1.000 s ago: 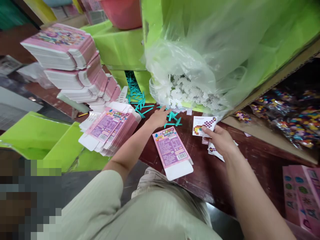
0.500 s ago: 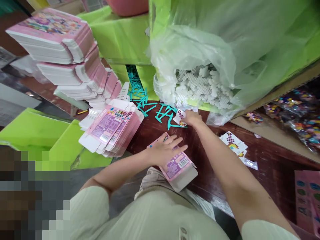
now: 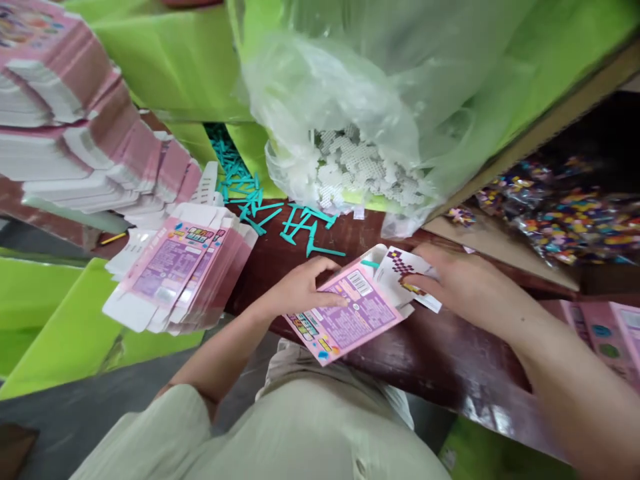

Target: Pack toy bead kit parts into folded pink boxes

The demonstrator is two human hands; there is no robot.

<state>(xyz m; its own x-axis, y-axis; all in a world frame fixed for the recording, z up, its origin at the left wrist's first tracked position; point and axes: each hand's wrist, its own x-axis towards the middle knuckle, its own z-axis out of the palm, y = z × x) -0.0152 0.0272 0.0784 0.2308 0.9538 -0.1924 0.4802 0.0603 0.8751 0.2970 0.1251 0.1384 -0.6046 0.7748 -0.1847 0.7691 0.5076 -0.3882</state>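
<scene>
My left hand (image 3: 303, 290) grips a pink and purple cardboard box (image 3: 353, 313) by its side, thumb across the printed face. The box lies tilted over the table's near edge, its open end with white flaps facing right. A teal plastic piece (image 3: 371, 265) shows just inside that end. Pinched in my right hand (image 3: 457, 280) is a white card (image 3: 387, 275) with a maroon and yellow pixel pattern, held right at the box's mouth. Whether its tip is inside I cannot tell. Several teal hammer-shaped tools (image 3: 305, 223) lie behind the box.
Flat pink boxes (image 3: 175, 260) lean in a pile at the left, before a tall stack of more (image 3: 90, 147). A clear plastic bag holds white pegboards (image 3: 345, 163) at the back. Bagged colourful pieces (image 3: 570, 213) fill a carton at the right. Pink printed packaging (image 3: 607, 333) lies right.
The box has been turned so its open end faces right, and my left hand now grips it. My right hand has brought the card from the teal tools to the box's mouth.
</scene>
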